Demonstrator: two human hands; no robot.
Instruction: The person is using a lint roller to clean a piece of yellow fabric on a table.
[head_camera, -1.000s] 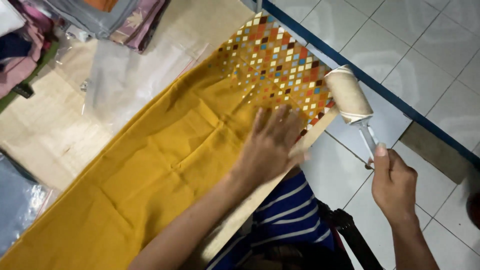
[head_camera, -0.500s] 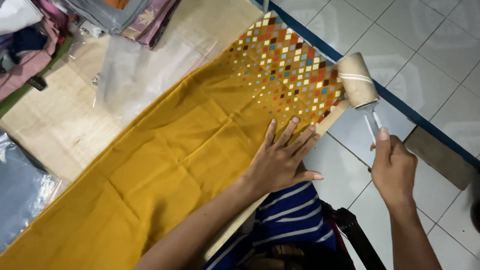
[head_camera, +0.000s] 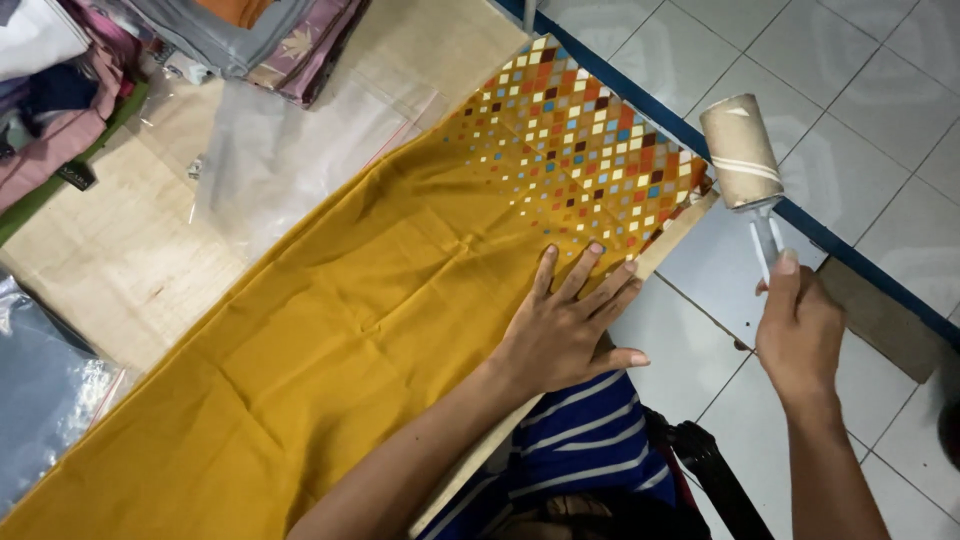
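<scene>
A long mustard-yellow cloth (head_camera: 330, 330) lies diagonally across a pale wooden table (head_camera: 110, 270). Its far end carries a pattern of small coloured squares (head_camera: 590, 140). My left hand (head_camera: 565, 325) rests flat on the cloth near the table's right edge, fingers spread toward the pattern. My right hand (head_camera: 800, 335) grips the white handle of a lint roller (head_camera: 742, 155), held in the air just beyond the table's right edge, its beige roll beside the cloth's patterned corner.
Folded fabrics in pink, grey and orange (head_camera: 240, 35) are stacked at the table's far left. A clear plastic bag (head_camera: 290, 150) lies beside the cloth, another wrapped bluish fabric (head_camera: 40, 410) at the near left. White floor tiles (head_camera: 870, 90) spread to the right.
My left hand has slid back along the cloth toward me, away from the patterned end. My right hand has shifted with the lint roller, which stays off the table's right edge.
</scene>
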